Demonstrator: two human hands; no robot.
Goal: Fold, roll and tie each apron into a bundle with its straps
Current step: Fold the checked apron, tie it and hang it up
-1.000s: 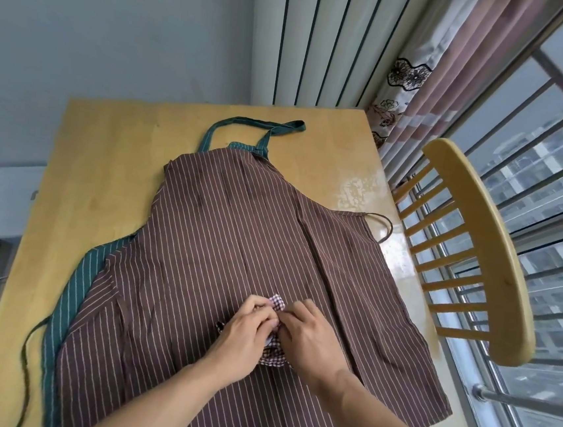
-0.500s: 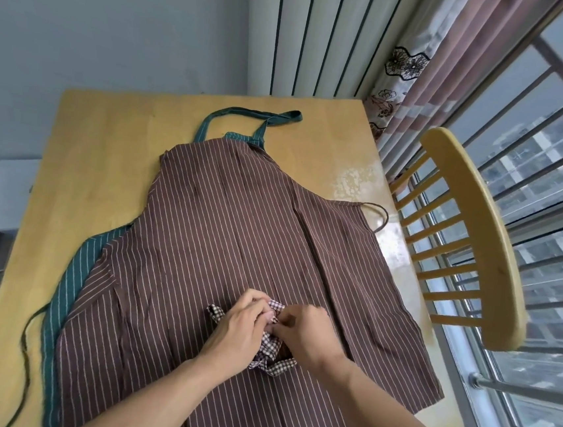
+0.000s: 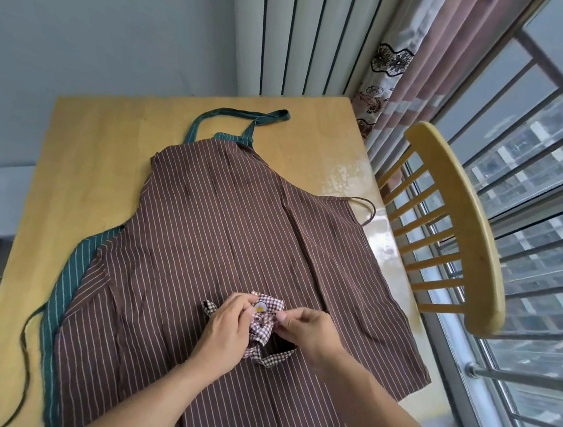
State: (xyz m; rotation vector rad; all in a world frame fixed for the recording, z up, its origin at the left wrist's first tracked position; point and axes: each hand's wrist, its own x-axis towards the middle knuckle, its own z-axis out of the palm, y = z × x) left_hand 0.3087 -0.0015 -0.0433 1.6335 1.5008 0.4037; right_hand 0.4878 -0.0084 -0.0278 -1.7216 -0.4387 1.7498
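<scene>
- Checked brown-and-white cotton bundle (image 3: 265,318), small and rolled, lies on the near middle of the spread brown apron; its loose checked straps (image 3: 269,358) trail toward the viewer.
- Left hand (image 3: 227,332): fingers curled round the left side of the bundle, holding it against the cloth beneath.
- Right hand (image 3: 310,329): thumb and forefinger pinch a fold or strap end at the bundle's right edge; the other fingers are curled under and partly hidden.
- Step, as judged: knotting the straps to close this bundle. Handling, as judged: light, soft and limp, with no stiffness of its own; the roll is likely to spring open if released before the knot is drawn tight. Best held round the roll's middle with one hand while the other pulls a strap end.
- Brown white-pinstriped fabric apron (image 3: 223,235), flat and unfolded, covers most of the table; its thin brown cord (image 3: 364,209) loops off the right side.
- Green white-striped fabric apron (image 3: 69,279) lies beneath it, showing along the left edge, with a green neck loop (image 3: 238,116) at the far end and a dark tie (image 3: 24,353) trailing at near left.
- Light wooden table (image 3: 100,147) carries all three.
- Yellow wooden spindle-back chair (image 3: 461,223) stands at the right, by the window railing.
</scene>
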